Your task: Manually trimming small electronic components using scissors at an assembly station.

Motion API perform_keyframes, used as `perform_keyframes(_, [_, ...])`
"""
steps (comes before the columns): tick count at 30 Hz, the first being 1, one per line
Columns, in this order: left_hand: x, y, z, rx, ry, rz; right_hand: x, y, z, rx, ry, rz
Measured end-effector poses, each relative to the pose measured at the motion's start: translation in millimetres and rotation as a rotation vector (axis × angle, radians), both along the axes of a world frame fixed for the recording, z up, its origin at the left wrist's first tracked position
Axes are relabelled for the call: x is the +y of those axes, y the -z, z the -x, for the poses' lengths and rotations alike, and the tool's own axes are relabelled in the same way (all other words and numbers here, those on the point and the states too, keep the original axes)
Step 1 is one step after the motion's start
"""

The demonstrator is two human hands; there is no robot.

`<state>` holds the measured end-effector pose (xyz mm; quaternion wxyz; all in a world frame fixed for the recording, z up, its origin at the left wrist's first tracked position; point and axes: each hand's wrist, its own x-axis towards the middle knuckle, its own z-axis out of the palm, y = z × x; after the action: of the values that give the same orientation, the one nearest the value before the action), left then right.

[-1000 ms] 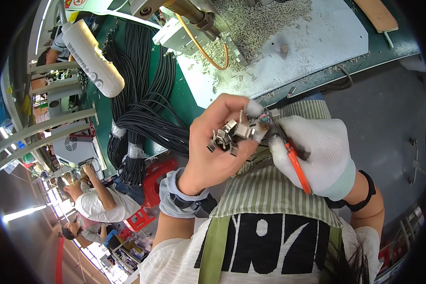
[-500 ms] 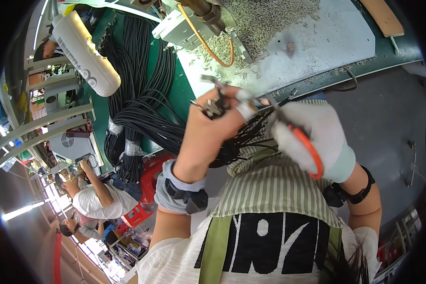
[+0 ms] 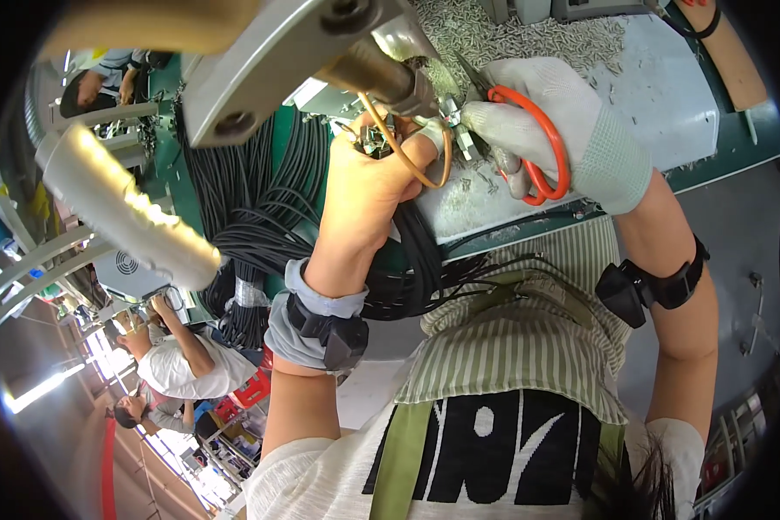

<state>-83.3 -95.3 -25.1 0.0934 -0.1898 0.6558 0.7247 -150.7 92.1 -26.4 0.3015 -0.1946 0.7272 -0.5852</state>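
My left hand (image 3: 355, 195), bare with white covers on some fingertips, is closed around several small metal connector shells (image 3: 374, 143) under the press head (image 3: 412, 91). In my right hand (image 3: 581, 113), gloved in white, hangs a pair of scissors (image 3: 559, 143) with orange-red handles, its dark blades pointing up and left. The fingertips of both hands meet at a small shiny metal piece (image 3: 453, 113) by the press tip. Whether a cable end sits in that piece is hidden. Black cables (image 3: 420, 251) trail below my left hand.
A thin orange-brown tube (image 3: 446, 165) loops in front of my left fingers. Small metal pins (image 3: 572, 39) lie heaped on the white board (image 3: 667, 78). Long black cables (image 3: 251, 204) cover the green table at left, beside a white lamp (image 3: 130, 208). Co-workers (image 3: 191, 368) sit at far left.
Both hands have moved up and away from my lap to the press head. The scissors have risen with my right hand. The press and lamp now appear larger and nearer.
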Motion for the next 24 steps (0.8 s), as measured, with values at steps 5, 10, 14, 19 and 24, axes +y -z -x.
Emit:
perform_keyframes(5, [8,-8,0,0.198,0.041,0.349,-4,8,0,0.071,-0.012,0.117])
perform_keyframes(10, [3,-7,-3,0.192,0.080,0.439,-3,14,3,0.337,-0.093,0.222])
perform_keyframes(14, [6,-5,-2,0.198,0.048,0.429,-2,13,2,0.231,-0.087,0.234])
perform_keyframes(19, [14,-4,-2,0.209,0.002,0.463,-1,3,3,-0.105,-0.044,0.173])
perform_keyframes(24, [13,-2,-2,0.245,0.003,0.488,-1,10,3,-0.078,-0.050,0.229])
